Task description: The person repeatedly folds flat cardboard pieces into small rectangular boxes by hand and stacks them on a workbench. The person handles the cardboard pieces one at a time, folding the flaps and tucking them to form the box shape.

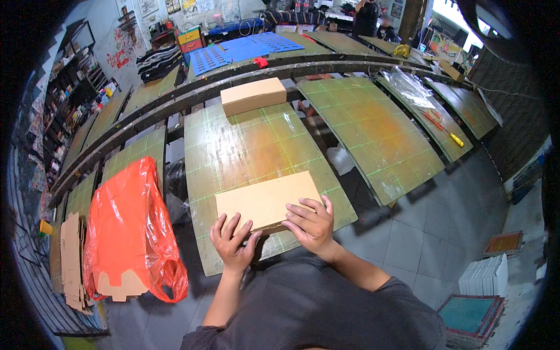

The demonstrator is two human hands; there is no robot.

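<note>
A long brown cardboard box [265,198] lies at the near end of the green gridded board in front of me. My left hand [234,245] grips its near left corner, fingertips on the top and thumb along the near side. My right hand [312,226] holds the near right end, its fingers bent over the top edge. The underside of the box and parts of the near side are hidden by my hands. A second cardboard box [251,99] of similar shape rests at the far end of the same board [245,149].
A red plastic bag [125,216] with flat cardboard in it lies on the left, beside folded cardboard [71,256]. Another gridded board [373,134] stands to the right across a gap. A yellow-handled tool [455,139] lies farther right. Dark rails [192,87] run behind the boards.
</note>
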